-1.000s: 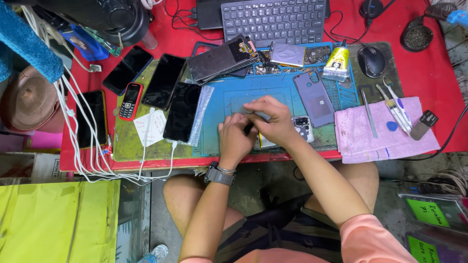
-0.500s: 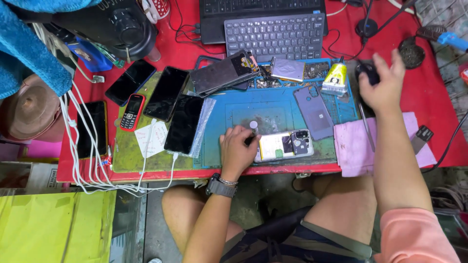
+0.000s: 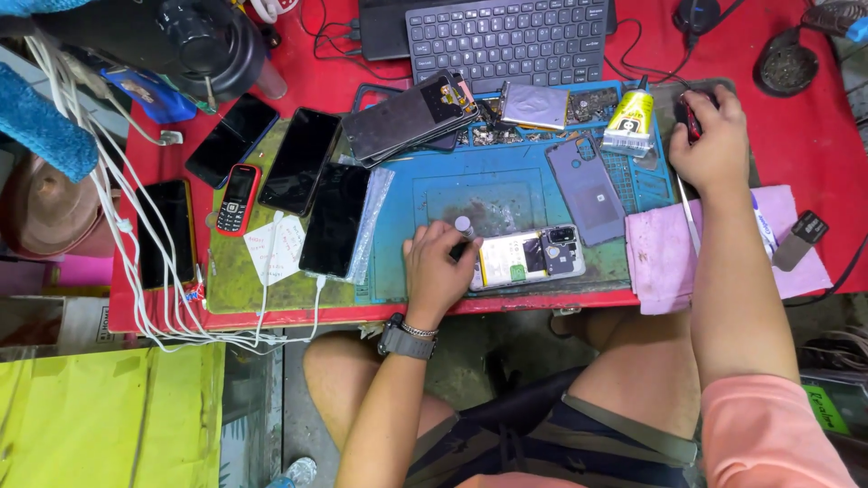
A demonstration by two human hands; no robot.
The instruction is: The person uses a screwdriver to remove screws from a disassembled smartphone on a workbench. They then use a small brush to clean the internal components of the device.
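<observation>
Two hands are busy at two different places, and this is where the risk begins. Your left hand (image 3: 438, 269) is curled closed at the left end of the opened phone (image 3: 527, 258), with fingertips on a small dark tool that I cannot see clearly; whether the tool is truly pinched I cannot tell. The phone lies with its back cover off, its inner parts facing up, on the blue mat (image 3: 407, 235) near the front edge of the table, just right of this hand. Your right hand (image 3: 714, 145) is far away at the right, folded over the mouse (image 3: 689, 116), so it holds nothing of the phone.

With only one hand on it, the phone can slide toward the near edge of the table if you push with the tool, I think. The tip can also slip and scratch the open inner parts.

A small round cap (image 3: 464, 223) stands just beyond your left fingers and can be knocked off easily. The removed back cover (image 3: 586, 188) lies farther on the mat, and the yellow glue tube (image 3: 630, 123) stands upright near your right wrist; a quick return of that arm may tip it over. The white cables (image 3: 136, 271) at the left are well apart.
</observation>
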